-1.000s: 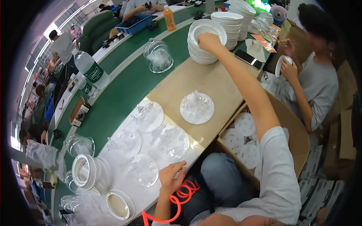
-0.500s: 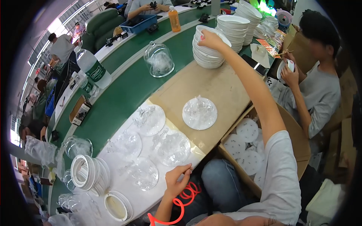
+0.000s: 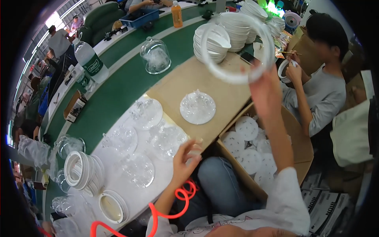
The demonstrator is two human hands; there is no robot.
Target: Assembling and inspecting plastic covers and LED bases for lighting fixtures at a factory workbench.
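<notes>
Right grip (image 3: pixel 269 93) is clamped on the near right rim of a white ring (image 3: pixel 228 76), both blurred — it is just taken from the far stack (image 3: pixel 218 41), raised above the worktop (image 3: pixel 229 94), so I have one piece. Left grip (image 3: pixel 184 161), fingers apart, holds nothing.

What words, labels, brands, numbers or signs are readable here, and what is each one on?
I won't copy wording, but print stands here:
Large water bottle: pale lettering on green label, partly legible.
Smaller bottle beside it: green label, too small to read.
White cartons, lower right: large dark lettering, legible.
Small open box, left: print too small.
Orange drink bottle: print too small.
White ring in the right hand: blurred, no text visible.
</notes>
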